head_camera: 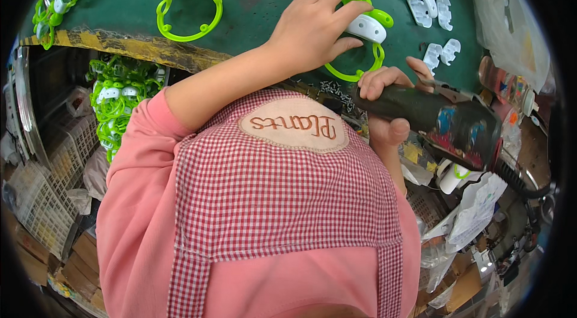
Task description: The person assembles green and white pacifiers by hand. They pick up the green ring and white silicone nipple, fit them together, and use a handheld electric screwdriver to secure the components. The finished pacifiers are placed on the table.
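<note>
My left hand [311, 25] is over the left side of a green ring-shaped plastic piece with a white two-holed band [367, 28]. Its fingers are spread and partly cover the piece; whether they touch it is hard to tell. In my right hand [390, 88] is a dark corded power tool, apparently an electric screwdriver [451, 115], with worn blue and red patches. The tool's front end points left, near the ring's lower edge, and its tip cannot be made out. Small metal screws [336, 92] lie at the near table edge.
A similar green-and-white piece [189, 11] lies farther left on the green tabletop [257, 16]. White plastic shells [421, 7] are scattered at right, beside a clear plastic bag [509, 25]. Heaped green pieces [112, 106] sit below the table's left edge, near plastic crates [40, 201].
</note>
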A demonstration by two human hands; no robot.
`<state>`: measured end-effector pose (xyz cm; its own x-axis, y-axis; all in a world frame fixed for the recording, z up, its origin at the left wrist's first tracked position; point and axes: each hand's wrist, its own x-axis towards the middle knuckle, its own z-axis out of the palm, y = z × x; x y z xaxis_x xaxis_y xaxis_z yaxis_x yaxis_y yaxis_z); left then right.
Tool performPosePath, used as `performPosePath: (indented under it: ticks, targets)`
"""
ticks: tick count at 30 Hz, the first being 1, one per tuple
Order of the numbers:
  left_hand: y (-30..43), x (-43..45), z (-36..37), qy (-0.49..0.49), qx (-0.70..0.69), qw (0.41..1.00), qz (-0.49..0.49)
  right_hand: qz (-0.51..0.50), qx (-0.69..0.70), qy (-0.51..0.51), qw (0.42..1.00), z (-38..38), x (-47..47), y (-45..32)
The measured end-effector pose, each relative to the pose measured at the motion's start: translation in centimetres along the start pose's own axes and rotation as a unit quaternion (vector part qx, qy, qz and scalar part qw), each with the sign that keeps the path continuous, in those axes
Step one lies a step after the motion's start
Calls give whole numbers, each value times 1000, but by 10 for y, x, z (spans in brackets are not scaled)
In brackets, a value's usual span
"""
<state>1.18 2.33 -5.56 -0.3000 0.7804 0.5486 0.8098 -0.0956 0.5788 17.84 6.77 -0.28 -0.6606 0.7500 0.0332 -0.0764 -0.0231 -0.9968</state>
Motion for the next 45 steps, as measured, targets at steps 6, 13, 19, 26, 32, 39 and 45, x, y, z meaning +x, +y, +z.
performPosePath:
  ticks: [6,13,19,26,32,39,45]
  targets:
    - [15,-35,-24,-142,-90,983,72,-142,179,-12,973,-16,8,-10]
    - [24,-40,-14,-195,-112,974,42,-178,193,-10,965,-22,15,-23]
    - [23,-34,-15,-150,-145,977,37,-181,224,-28,957,-15,20,-29]
    - [19,-25,-13,-148,-139,978,49,-198,227,-34,953,-20,23,-35]
    - [18,-16,-14,-201,-175,962,53,-194,240,-106,945,-25,31,-32]
    - [16,-17,-20,-202,-124,971,27,-190,227,-89,951,-29,30,-35]
    - [20,-14,-13,-106,-143,983,53,-204,223,-83,949,-28,31,-34]
